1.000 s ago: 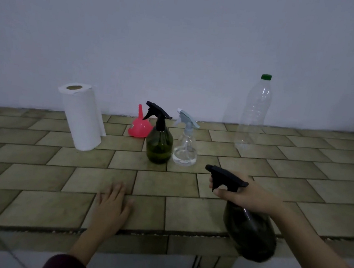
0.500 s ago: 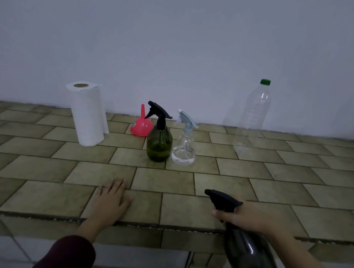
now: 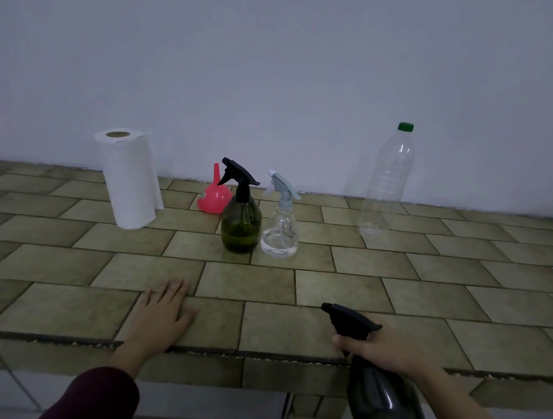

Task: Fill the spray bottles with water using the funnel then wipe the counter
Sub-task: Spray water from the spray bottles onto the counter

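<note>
I log my right hand [image 3: 386, 349] gripping the neck of a dark spray bottle [image 3: 387, 412] at the tiled counter [image 3: 429, 300] edge, my left hand [image 3: 162, 313] resting flat, fingers straight, on the tiles.

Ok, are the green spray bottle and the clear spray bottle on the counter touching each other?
Cannot tell. In the head view the green spray bottle and the clear spray bottle stand side by side with their bodies meeting at the outline; no gap shows, but overlap could hide one.

Matt tiled counter [image 3: 430, 293], glossy dark bottle [image 3: 383, 411]
</note>
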